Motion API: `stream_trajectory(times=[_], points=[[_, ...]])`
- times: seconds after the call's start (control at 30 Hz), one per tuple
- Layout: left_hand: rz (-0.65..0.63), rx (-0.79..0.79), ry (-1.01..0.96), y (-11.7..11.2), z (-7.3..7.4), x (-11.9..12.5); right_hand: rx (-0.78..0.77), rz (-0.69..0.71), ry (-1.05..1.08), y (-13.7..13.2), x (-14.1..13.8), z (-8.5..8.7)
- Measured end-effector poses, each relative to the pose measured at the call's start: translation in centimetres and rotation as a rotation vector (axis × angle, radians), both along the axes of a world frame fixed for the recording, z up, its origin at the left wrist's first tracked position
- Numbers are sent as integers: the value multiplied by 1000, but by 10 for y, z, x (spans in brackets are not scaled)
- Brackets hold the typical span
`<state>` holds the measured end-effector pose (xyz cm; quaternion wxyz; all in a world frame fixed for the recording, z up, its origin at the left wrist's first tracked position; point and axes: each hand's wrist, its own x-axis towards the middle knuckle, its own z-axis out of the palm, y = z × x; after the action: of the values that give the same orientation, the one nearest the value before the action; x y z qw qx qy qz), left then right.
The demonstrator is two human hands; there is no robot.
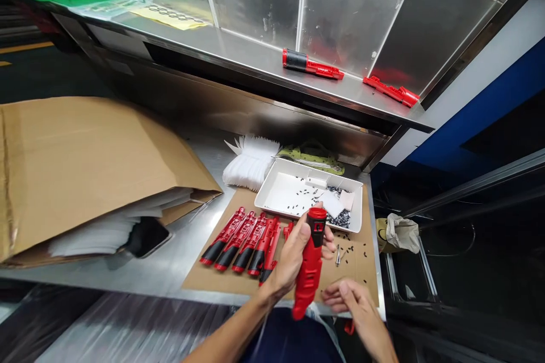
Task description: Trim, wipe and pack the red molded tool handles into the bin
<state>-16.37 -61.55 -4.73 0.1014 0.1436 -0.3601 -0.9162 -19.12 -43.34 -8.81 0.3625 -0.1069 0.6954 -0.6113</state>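
Observation:
My left hand is wrapped round a red and black plastic tool housing, held upright at a tilt over the table's front edge. To its right, my right hand is low, apart from the housing, with thumb and fingers pressed together. Whatever is between those fingertips, if anything, is too small to make out. Left of my left hand, several similar red and black housings lie in a row on a cardboard sheet. Behind the hands stands a white tray with small black parts in it.
Tweezers and scattered small black pieces lie on the cardboard at right. A stack of white sheets sits behind. A large cardboard box fills the left side. Two red parts, one a black-banded housing, rest on the metal shelf.

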Motion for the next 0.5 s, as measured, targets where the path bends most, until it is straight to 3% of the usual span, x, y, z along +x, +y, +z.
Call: stream_trajectory(times=[0.13,0.23,0.37,0.5], points=[[-289,20,-55,-9,5,0,167,-74,568,26,-37,50],[-458,-3,-88,-8,10,4,181,25,822,19,-57,89],[-579,-39,-95,-6,15,10,217,296,878,-3,-69,118],[-597,-81,-92,-6,17,12,230,429,835,-12,-75,122]])
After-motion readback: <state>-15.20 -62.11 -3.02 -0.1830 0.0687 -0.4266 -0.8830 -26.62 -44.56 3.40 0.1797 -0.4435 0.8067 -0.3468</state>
